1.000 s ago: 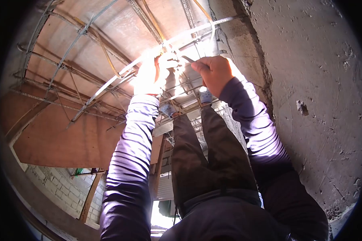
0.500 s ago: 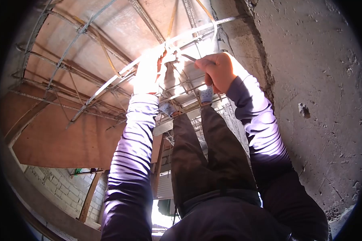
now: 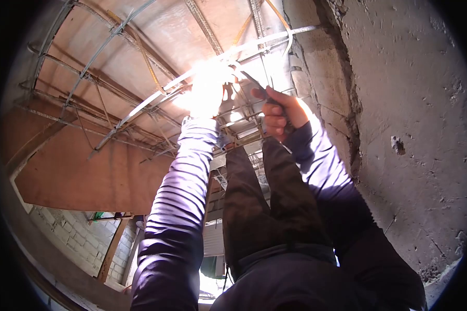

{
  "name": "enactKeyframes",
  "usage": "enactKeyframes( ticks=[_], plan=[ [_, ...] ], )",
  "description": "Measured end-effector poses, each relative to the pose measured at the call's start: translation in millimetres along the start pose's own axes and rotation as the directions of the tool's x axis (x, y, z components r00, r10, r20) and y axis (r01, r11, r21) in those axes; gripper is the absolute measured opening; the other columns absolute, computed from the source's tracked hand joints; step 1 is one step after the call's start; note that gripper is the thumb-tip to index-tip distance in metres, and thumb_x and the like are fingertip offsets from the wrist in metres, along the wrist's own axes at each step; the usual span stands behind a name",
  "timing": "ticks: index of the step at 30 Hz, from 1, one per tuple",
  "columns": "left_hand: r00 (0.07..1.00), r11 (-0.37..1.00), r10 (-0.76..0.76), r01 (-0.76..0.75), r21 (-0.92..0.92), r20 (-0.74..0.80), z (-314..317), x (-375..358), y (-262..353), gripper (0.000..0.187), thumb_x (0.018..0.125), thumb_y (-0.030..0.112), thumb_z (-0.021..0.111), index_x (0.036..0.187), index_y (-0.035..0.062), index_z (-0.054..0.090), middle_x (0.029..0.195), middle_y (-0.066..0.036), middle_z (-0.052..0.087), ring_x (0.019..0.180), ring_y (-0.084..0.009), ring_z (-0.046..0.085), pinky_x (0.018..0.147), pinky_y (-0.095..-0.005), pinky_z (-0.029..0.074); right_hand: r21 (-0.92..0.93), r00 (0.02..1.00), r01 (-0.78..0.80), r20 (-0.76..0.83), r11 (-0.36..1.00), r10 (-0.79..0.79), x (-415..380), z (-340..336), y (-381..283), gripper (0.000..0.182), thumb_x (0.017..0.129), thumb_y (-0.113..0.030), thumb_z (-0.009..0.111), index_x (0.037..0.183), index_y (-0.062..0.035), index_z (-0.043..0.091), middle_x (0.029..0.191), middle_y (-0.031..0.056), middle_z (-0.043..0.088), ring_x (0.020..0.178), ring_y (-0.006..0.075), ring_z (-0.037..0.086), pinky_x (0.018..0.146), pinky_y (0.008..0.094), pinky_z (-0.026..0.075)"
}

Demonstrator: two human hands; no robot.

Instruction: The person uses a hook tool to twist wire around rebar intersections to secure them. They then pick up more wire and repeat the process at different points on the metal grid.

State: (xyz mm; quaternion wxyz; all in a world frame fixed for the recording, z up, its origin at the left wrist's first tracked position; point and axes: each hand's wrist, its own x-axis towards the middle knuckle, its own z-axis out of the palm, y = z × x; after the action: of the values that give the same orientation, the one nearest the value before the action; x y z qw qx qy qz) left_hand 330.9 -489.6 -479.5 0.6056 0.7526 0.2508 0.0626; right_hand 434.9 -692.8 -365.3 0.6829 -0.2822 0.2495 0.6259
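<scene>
My left hand (image 3: 208,89) is raised to the steel rebar (image 3: 149,101), and sunlight bleaches it so strongly that its fingers and anything in them cannot be made out. To its right, my right hand (image 3: 285,111) is closed around a slim dark hand tool (image 3: 253,81). The tool points up and left, and its far end reaches the bright glare beside my left hand. Whether that end touches the bar is hidden by the glare.
Crossing rebars and stirrups (image 3: 80,78) lie over plywood boards (image 3: 88,171). A rough concrete wall (image 3: 410,129) rises on the right. My legs (image 3: 267,207) stand below the hands. A block wall (image 3: 67,236) and a wooden post (image 3: 113,249) are at lower left.
My right hand has lowered and turned, and more of the dark tool now shows. The left hand and the bars have shifted slightly right in the view.
</scene>
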Motion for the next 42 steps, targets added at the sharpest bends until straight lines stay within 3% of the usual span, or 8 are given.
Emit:
enactKeyframes(
  ticks=[7, 9, 14, 16, 20, 22, 29, 42],
  plan=[
    [0.858, 0.638, -0.480, 0.485, -0.598, 0.184, 46, -28, 78, 0.036, 0.106, 0.016, 0.046, 0.140, 0.0106, 0.058, 0.118, -0.007, 0.065, 0.102, -0.0142, 0.058, 0.089, -0.0251, 0.047, -0.745, 0.931, 0.060, -0.198, 0.665, -0.306, 0, 18, 15, 0.032, 0.106, -0.029, 0.051, 0.117, -0.0038, 0.067, 0.060, 0.0035, 0.056, 0.050, 0.0161, 0.056, 0.048, 0.0314, 0.045],
    [0.920, 0.758, -0.365, 0.382, -0.529, 0.141, 52, -27, 76, 0.044, 0.111, 0.032, 0.034, 0.132, 0.0015, 0.058, 0.118, -0.010, 0.067, 0.109, -0.0178, 0.063, 0.101, -0.0351, 0.049, -0.961, 0.669, 0.172, 0.274, -0.215, -0.691, 5, 20, 23, 0.033, 0.106, -0.028, 0.049, 0.115, -0.0033, 0.069, 0.062, 0.0131, 0.059, 0.057, 0.0258, 0.063, 0.057, 0.0372, 0.050],
    [0.949, 0.773, -0.303, 0.299, -0.560, 0.089, 45, -31, 69, 0.037, 0.106, 0.028, 0.049, 0.128, 0.0023, 0.062, 0.116, -0.009, 0.069, 0.102, -0.0157, 0.063, 0.091, -0.0306, 0.050, -0.980, 0.799, 0.164, 0.198, -0.111, -0.568, -5, 4, 8, 0.032, 0.105, -0.028, 0.052, 0.122, -0.0041, 0.065, 0.071, 0.0150, 0.063, 0.067, 0.0274, 0.067, 0.064, 0.0380, 0.052],
    [0.958, 0.787, -0.287, 0.246, -0.566, 0.016, 38, -25, 64, 0.034, 0.104, 0.026, 0.054, 0.127, 0.0026, 0.064, 0.116, -0.009, 0.069, 0.099, -0.0149, 0.063, 0.086, -0.0289, 0.050, -0.625, 0.997, 0.076, 0.056, 0.777, -0.052, -6, -5, -2, 0.031, 0.103, -0.025, 0.056, 0.121, -0.0012, 0.064, 0.075, 0.0114, 0.066, 0.070, 0.0211, 0.068, 0.063, 0.0357, 0.052],
    [0.941, 0.648, -0.339, 0.254, -0.718, 0.026, 30, -6, 37, 0.033, 0.101, 0.023, 0.061, 0.124, 0.0010, 0.065, 0.111, -0.010, 0.071, 0.094, -0.0153, 0.064, 0.080, -0.0272, 0.051, -0.633, 0.996, -0.038, 0.035, 0.773, 0.077, 8, -6, -12, 0.034, 0.094, -0.030, 0.064, 0.110, 0.0003, 0.069, 0.082, 0.0171, 0.071, 0.070, 0.0273, 0.069, 0.068, 0.0369, 0.055],
    [0.933, 0.447, -0.349, 0.246, -0.860, 0.086, 35, -6, 39, 0.033, 0.099, 0.023, 0.064, 0.122, -0.0015, 0.064, 0.106, -0.012, 0.073, 0.088, -0.0192, 0.067, 0.075, -0.0294, 0.056, -0.981, 0.999, -0.035, -0.027, -0.190, -0.044, 25, 3, -12, 0.032, 0.090, -0.033, 0.068, 0.088, -0.0013, 0.075, 0.074, 0.0118, 0.072, 0.069, 0.0215, 0.069, 0.065, 0.0312, 0.055],
    [0.865, 0.340, -0.463, 0.373, -0.863, 0.192, 31, -10, 27, 0.028, 0.099, 0.024, 0.063, 0.117, 0.0023, 0.066, 0.103, -0.010, 0.073, 0.080, -0.0177, 0.066, 0.068, -0.0294, 0.053, -0.352, 0.969, -0.083, 0.190, 0.932, 0.158, 53, -49, 40, 0.036, 0.093, -0.032, 0.059, 0.068, -0.0047, 0.060, 0.057, 0.0067, 0.060, 0.046, 0.0190, 0.056, 0.049, 0.0318, 0.049],
    [0.982, 0.838, -0.189, 0.168, 0.519, -0.013, 0, 139, 87, 0.063, 0.086, 0.062, 0.066, 0.104, 0.0026, 0.075, 0.096, -0.017, 0.074, 0.096, -0.0285, 0.070, 0.087, -0.0390, 0.052, -0.168, 0.919, -0.301, 0.214, 0.939, 0.332, 36, -37, 40, 0.038, 0.095, -0.032, 0.047, 0.063, -0.0120, 0.047, 0.051, 0.0005, 0.039, 0.038, 0.0111, 0.032, 0.036, 0.0298, 0.030]
  ],
)
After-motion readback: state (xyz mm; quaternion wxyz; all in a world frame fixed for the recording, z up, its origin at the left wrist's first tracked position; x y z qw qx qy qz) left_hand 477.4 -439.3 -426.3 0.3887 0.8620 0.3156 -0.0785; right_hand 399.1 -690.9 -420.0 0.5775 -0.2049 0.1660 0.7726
